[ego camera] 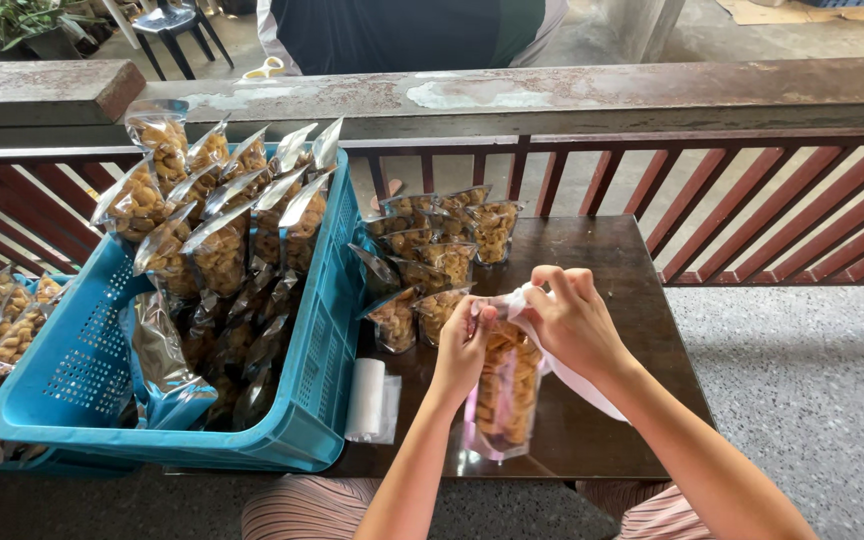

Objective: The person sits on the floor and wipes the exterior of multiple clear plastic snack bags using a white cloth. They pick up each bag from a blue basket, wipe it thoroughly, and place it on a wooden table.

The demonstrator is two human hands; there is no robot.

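On the dark table (592, 250), both hands' fingers (472, 318) pinch the snack bag's (505, 390) top, bag hanging below.

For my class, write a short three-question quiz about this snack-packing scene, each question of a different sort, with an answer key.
1. True or false: the left hand and right hand both grip the top of one clear snack bag standing on the dark table.
2. Multiple choice: where is the blue plastic crate holding many filled bags? A) to the person's left, B) to the person's right, C) beyond the railing.
3. Fill in: the white roll lies on the table between the crate and the ____ forearm.

Key: 1 true. 2 A. 3 left.
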